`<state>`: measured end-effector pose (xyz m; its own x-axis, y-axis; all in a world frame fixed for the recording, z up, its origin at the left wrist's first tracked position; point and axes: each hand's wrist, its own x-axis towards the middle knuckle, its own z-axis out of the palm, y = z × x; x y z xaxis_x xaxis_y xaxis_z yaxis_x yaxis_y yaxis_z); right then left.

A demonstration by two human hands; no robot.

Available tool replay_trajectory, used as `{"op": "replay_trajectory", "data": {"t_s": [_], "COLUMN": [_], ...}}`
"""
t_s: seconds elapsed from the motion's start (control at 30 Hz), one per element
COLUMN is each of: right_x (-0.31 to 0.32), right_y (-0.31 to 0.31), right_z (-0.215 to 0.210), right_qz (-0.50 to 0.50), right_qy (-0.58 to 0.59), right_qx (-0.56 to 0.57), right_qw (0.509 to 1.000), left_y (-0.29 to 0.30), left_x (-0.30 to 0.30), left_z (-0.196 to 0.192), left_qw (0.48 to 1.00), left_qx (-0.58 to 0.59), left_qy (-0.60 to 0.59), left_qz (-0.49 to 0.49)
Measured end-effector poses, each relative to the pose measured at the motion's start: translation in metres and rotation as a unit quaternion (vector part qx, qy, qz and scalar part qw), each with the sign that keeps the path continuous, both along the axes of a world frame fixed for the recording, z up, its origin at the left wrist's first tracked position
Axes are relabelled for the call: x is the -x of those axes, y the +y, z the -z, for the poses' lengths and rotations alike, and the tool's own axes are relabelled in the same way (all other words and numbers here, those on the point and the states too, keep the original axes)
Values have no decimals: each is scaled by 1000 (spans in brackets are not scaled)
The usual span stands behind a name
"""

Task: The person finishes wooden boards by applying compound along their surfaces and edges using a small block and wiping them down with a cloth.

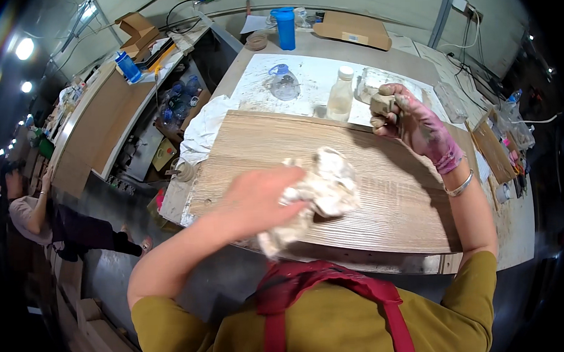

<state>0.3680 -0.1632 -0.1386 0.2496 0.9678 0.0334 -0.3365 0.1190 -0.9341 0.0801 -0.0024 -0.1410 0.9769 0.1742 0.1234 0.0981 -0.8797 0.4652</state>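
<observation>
My left hand (258, 199) is blurry, squeezing a crumpled white rag (323, 187) on the ridged wooden board (383, 197); my stained right hand (402, 114) grips a small lump (382, 102).

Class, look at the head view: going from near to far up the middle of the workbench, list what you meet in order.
White rag under the left hand → wooden panel → pale plastic bottle → clear plastic jug → blue cup.

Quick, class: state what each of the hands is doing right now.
Left hand: closed on a white rag on the wooden board.
Right hand: closed on a small block.
</observation>
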Motion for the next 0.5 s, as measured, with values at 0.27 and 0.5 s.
{"op": "replay_trajectory", "data": {"t_s": [0.27, 0.5], "right_x": [36, 68], "right_y": [109, 233], "right_z": [-8, 13], "right_qz": [29, -21], "right_qy": [-130, -414], "right_qx": [82, -33], "right_qw": [988, 909], "left_y": [72, 76], "left_x": [56, 53], "left_z": [30, 46], "left_qw": [995, 983], "left_qx": [-46, -2], "left_qy": [-91, -162], "left_qz": [-9, 93]}}
